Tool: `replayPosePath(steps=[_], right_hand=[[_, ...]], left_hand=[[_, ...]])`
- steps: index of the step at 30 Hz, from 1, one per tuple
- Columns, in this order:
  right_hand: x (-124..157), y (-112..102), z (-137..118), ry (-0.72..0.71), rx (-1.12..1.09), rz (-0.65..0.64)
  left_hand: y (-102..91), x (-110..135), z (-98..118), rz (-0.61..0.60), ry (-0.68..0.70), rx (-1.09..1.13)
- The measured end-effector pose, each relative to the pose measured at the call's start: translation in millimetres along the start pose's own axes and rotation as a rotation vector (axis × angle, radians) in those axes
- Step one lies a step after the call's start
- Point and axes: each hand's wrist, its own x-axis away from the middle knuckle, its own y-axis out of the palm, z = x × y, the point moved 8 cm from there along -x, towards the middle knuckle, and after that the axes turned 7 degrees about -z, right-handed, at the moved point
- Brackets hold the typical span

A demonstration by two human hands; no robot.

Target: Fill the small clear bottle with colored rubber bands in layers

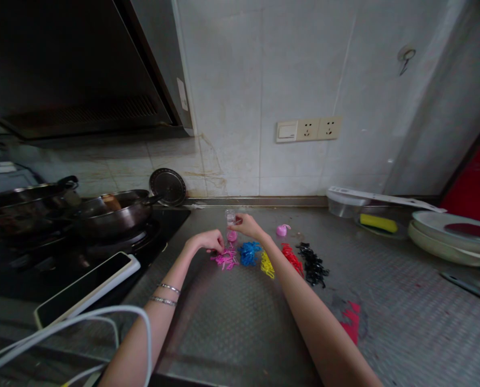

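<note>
My right hand (248, 224) grips a small clear plastic bottle (230, 217) with pink in its lower part, held just above the counter. My left hand (210, 240) reaches down at the edge of a pile of pink band-like pieces (227, 259), its fingers pinched together; what is between them is hidden. To the right lie similar piles: blue pieces (248, 253), yellow pieces (267, 264) partly behind my right forearm, red pieces (292, 259) and black pieces (313, 264). A small pink cap-like thing (281, 230) sits behind the red pile.
Pans (110, 215) stand on the stove at left, with a phone-like device (86, 287) and white cables (138, 312) nearer me. At right are a clear container (346, 205), a yellow sponge (378, 223), stacked plates (453, 236) and a red scrap (351, 322) on the metal counter.
</note>
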Motion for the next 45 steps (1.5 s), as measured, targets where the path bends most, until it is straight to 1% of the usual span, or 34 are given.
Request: replayPosePath(steps=[2,4,7,9,12,15,17,20,23,27,29,34,38,41,43,45], right_hand=[[-0.2,0.1,0.8,-0.001,0.002,-0.002],[-0.3,-0.4,1.2,-0.003,0.0,0.003],[-0.1,-1.1,1.4,-0.002,-0.008,0.009],[0.0,-0.8,1.3,0.003,-0.008,0.006],[0.2,-0.3,0.3,0.008,-0.009,0.001],[0.8,-0.3,-2.2,0.001,-0.019,-0.004],[1.2,-0.6,-3.3,0.007,-0.017,-0.007],[1.5,-1.1,-3.3,0.023,-0.013,-0.008],[1.6,-1.0,-3.4,0.013,-0.017,-0.01],[1.4,-1.5,-2.0,0.001,-0.003,0.002],[1.2,-1.9,-1.6,-0.006,0.01,0.009],[0.3,-1.2,-1.8,-0.014,-0.008,-0.001],[0.2,-2.0,-3.5,-0.007,0.014,0.0],[0.1,-1.9,-2.8,0.013,0.026,-0.004],[0.1,-1.9,-2.2,0.019,0.024,-0.003],[0.3,-1.7,-2.2,0.017,0.019,-0.003]], left_hand=[[-1.5,2.5,0.0,0.0,-0.002,-0.009],[-7.5,7.9,-1.3,0.02,-0.015,-0.026],[-26.8,23.3,1.5,0.106,-0.014,-0.062],[-43.8,36.7,9.3,0.182,0.002,-0.079],[-70.2,54.8,29.2,0.279,0.01,-0.117],[-97.5,64.6,57.6,0.377,0.028,-0.198],[-111.5,64.1,76.3,0.406,0.036,-0.266],[-123.3,56.7,101.2,0.421,0.072,-0.363],[-125.0,45.3,113.7,0.416,0.053,-0.429],[-119.6,29.2,114.8,0.389,-0.029,-0.511],[-116.6,22.8,114.2,0.374,-0.043,-0.543],[-112.6,15.4,114.3,0.358,-0.016,-0.533],[-111.6,13.3,112.3,0.349,-0.009,-0.523],[-111.6,13.6,111.3,0.344,0.022,-0.502],[-112.7,16.3,111.8,0.364,0.081,-0.469],[-115.6,21.6,110.6,0.435,0.151,-0.41]])
